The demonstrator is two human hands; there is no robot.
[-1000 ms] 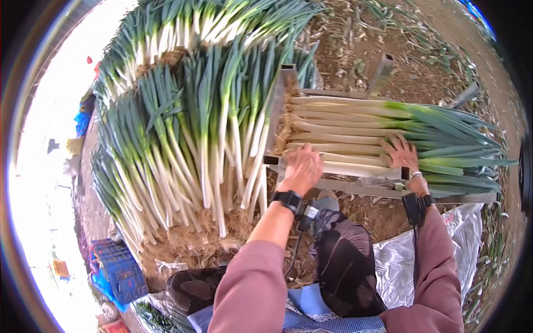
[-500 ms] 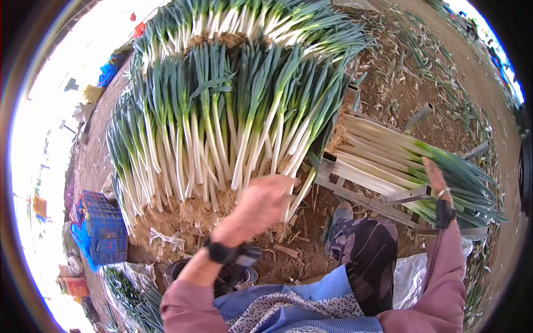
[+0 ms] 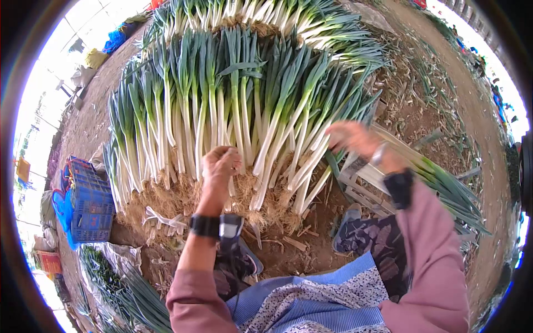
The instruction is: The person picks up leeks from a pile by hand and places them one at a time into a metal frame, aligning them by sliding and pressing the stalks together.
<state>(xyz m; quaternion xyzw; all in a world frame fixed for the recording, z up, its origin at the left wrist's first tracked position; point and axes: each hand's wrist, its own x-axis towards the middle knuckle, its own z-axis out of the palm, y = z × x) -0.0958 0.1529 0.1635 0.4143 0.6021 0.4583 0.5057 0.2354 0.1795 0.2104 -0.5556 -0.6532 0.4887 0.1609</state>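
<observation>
A dense row of leeks (image 3: 216,105) stands before me, green leaves away from me and pale, hairy roots (image 3: 161,202) nearest me. My left hand (image 3: 219,165) is in front of the row's middle, fingers curled together; whatever lies in them cannot be made out. Over the row's right end is my right hand (image 3: 353,140), its fingers bent and slightly blurred, near the leek stems, with nothing visible in its grasp. To the right, another bundle of leeks (image 3: 444,175) lies across a metal frame (image 3: 363,194), partly hidden by my right forearm.
Another leek row (image 3: 344,33) lies behind the first. A blue plastic crate (image 3: 91,202) stands at left, with green trimmed leaves (image 3: 122,294) below it. Leaf scraps (image 3: 411,61) cover the soil at the back right. My shoes (image 3: 347,225) are close to the roots.
My right hand has left the leafy part of the bundle on the frame and moved left to the row's right end. My left hand has moved left and up. The view has shifted.
</observation>
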